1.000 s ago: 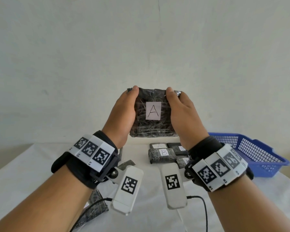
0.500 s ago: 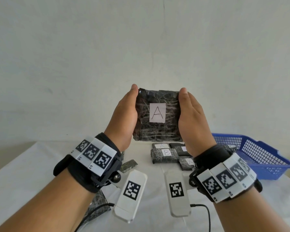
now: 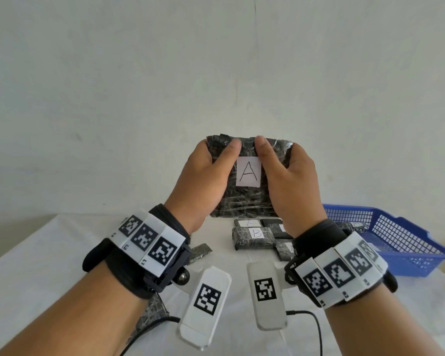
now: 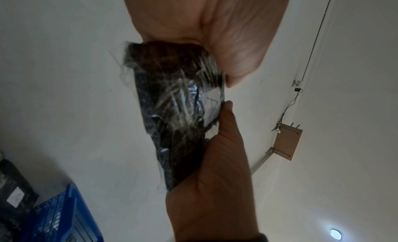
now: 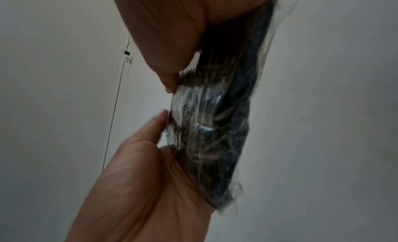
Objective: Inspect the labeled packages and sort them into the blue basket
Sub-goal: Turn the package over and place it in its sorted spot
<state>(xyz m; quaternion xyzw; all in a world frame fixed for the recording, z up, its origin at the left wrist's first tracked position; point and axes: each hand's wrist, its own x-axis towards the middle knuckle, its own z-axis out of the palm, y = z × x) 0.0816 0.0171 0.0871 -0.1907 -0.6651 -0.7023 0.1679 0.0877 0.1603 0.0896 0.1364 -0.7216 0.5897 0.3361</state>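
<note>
The left hand [image 3: 203, 181] grips the left edge of the package marked A [image 3: 247, 199], which is held upright in the air above the worktop [image 3: 36, 253], label facing the person. The left thumb lies across the front face, its tip near the top edge, just left of the white label [image 3: 249, 174]. The remaining left fingers pass behind the package and are hidden in the head view. In the left wrist view the package [image 4: 178, 112] sits edge-on between the two palms, its clear wrap creased and shining.

The right hand [image 3: 290, 183] grips the right edge in mirror fashion. The right thumb rests on the front face, touching the right margin of the label; the other right fingers wrap behind. In the right wrist view the package [image 5: 219, 126] is clamped between thumb and palm, wrap edge projecting at the lower end. Both thumb tips stand close together near the top centre, not touching.

Below the held package, on the worktop, lies a group of dark wrapped packages [image 3: 265, 237]: one labelled B [image 3: 252, 237] at the front, one labelled A [image 3: 247, 222] behind it, others partly hidden by the right wrist. A small dark packet [image 3: 199, 251] lies beside the left wrist.

The blue basket [image 3: 401, 242] stands at the right of the worktop, well apart from the held package. At least one dark package lies against its near-left wall; its label cannot be read
</note>
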